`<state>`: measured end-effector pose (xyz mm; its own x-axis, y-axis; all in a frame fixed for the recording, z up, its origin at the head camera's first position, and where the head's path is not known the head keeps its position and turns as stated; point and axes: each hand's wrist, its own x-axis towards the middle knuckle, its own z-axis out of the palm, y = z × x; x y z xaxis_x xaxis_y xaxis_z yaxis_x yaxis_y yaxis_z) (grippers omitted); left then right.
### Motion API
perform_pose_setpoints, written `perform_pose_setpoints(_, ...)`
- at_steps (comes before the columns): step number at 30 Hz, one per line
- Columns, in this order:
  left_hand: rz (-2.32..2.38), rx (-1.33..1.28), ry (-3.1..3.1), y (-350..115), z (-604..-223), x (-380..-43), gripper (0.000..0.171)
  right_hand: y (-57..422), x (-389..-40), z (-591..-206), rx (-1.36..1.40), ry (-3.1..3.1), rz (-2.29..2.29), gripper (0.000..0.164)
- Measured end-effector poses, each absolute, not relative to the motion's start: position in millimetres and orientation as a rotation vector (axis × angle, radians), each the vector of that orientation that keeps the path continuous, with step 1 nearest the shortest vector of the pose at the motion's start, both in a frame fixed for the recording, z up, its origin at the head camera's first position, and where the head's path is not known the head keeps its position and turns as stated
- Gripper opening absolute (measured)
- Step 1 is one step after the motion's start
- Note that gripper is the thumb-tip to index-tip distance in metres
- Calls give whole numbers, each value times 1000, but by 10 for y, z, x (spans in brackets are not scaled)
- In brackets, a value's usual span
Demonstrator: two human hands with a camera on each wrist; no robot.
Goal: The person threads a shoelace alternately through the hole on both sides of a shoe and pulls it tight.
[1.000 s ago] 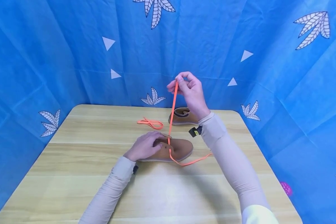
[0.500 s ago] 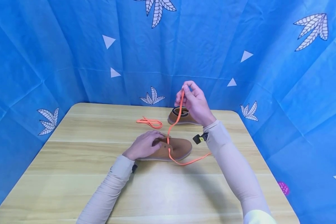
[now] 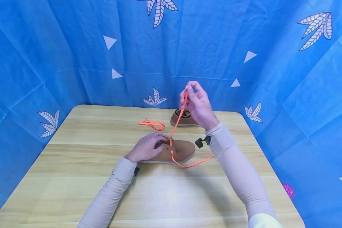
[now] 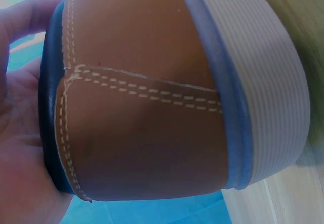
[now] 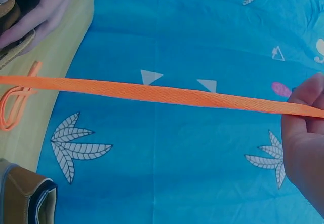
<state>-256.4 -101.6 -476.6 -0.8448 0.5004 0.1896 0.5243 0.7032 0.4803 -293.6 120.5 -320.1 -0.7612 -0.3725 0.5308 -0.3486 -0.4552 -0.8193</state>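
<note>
A brown shoe (image 3: 186, 149) lies on the table, toe to the right. My left hand (image 3: 143, 148) grips it at the ankle opening, thumb on the near side. In the left wrist view the stitched heel (image 4: 147, 138) and ribbed pale sole (image 4: 276, 97) fill the frame, fingers at the dark collar (image 4: 48, 102). My right hand (image 3: 199, 103), raised above and beyond the shoe, pinches an orange shoelace (image 3: 177, 123) between thumb and fingers. That lace runs straight down to the front eyelets; its other end (image 3: 193, 164) trails across the table to the right.
Behind the shoe lies a folded orange shoelace (image 3: 151, 124). A second brown shoe (image 3: 188, 121) stands near the table's back edge, partly behind my right hand. Blue patterned curtains (image 3: 85, 41) enclose the wooden table (image 3: 57, 177) at the back and sides.
My right hand has come lower and slightly right, still pinching the lace. The raised lace sagged half a second ago and is straight again. The left hand and shoe hold their place.
</note>
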Motion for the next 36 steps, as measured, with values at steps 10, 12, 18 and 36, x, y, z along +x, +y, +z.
perform_pose_setpoints(10,-862,-880,-2854,-1032,-4760,-2557,23,1144,-2755,-3319,-1127,1658,-2301,24)
perform_pose_setpoints(12,-884,-891,-2861,-1036,-4752,-2559,23,1140,-2696,-3332,-1128,1660,-2287,25)
perform_pose_setpoints(18,-905,-896,-2860,-1052,-4739,-2552,20,1134,-2552,-3352,-1122,1599,-2284,20)
perform_pose_setpoints(36,-851,-849,-2805,-1008,-4692,-2505,25,1192,-2387,-3457,-1183,1643,-2145,20)
